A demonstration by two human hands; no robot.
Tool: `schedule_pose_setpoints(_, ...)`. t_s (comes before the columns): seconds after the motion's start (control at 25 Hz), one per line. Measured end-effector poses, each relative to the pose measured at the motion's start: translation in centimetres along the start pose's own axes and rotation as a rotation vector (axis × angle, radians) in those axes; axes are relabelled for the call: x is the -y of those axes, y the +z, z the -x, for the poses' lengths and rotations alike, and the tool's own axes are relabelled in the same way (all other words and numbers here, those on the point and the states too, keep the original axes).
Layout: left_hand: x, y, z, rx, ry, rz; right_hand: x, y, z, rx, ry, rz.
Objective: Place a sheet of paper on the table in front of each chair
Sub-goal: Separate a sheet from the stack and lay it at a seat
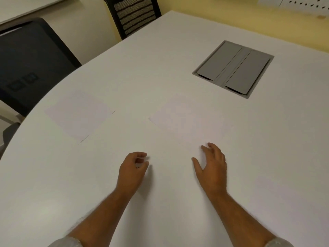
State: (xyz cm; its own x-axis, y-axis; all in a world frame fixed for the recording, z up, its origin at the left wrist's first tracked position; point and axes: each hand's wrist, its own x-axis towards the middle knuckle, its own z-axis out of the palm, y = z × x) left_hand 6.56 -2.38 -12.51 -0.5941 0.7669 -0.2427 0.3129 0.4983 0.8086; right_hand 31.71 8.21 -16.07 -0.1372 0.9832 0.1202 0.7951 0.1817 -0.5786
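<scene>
Two white sheets of paper lie flat on the white table point(178, 202). One sheet point(78, 115) is at the left near the curved table edge, in front of a dark chair point(28, 65). The other sheet point(188, 120) lies in the middle, just beyond my hands. My right hand point(211, 168) rests with fingers spread, its fingertips at that sheet's near edge. My left hand point(132, 169) hovers over bare table with fingers loosely curled and nothing in it. A black mesh-backed chair point(133, 16) stands at the far side.
A grey cable hatch point(233, 69) with two flaps is set into the table at the right rear. A faint pale patch, possibly another sheet point(277, 191), lies at the right. A yellow wall runs behind the table.
</scene>
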Motion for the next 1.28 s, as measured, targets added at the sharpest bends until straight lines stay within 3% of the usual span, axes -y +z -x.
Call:
schedule_pose_setpoints(0.28,-4.2,3.6,-8.7,-0.074,0.064,-0.149,-0.8,1.6,-0.2,-0.105,-0.027,0.053)
schedule_pose_setpoints(0.52,-6.8,5.4,-14.8,-0.157,-0.020,-0.372,-0.7,1.7,0.0,-0.104,-0.028,0.088)
schedule_pose_setpoints(0.84,-7.6,6.2,-16.7,-0.129,0.043,-0.330,-0.8,1.9,-0.1,-0.112,-0.021,0.078)
schedule_pose_setpoints(1.08,-8.3,7.4,-16.5,-0.143,0.080,-0.541,-1.1,1.9,-0.2,-0.126,-0.030,0.081)
schedule_pose_setpoints(1.28,-8.5,7.8,-16.2,-0.160,0.091,-0.511,-1.1,2.0,-0.2,-0.140,-0.039,0.089)
